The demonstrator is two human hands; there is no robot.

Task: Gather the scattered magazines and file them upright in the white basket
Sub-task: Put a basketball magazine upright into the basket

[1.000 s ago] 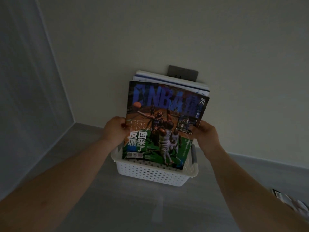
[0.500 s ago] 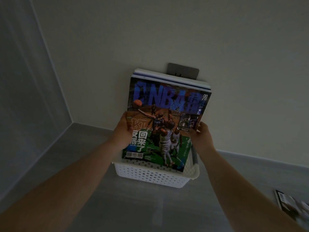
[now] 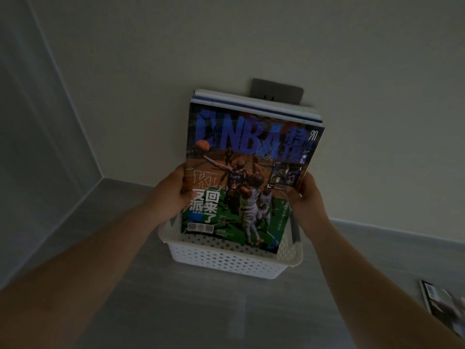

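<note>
My left hand point(image 3: 173, 193) and right hand point(image 3: 306, 197) grip the NBA magazine point(image 3: 241, 177) by its side edges, I think to keep it straight, its bottom in the white basket point(image 3: 234, 264) below them.

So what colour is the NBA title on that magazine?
Blue, on the NBA magazine; head view shows it best.

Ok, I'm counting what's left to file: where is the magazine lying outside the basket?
Head view, far lower right: the loose glossy magazine lies flat on the grey floor, right of the white perforated plastic basket.
</note>
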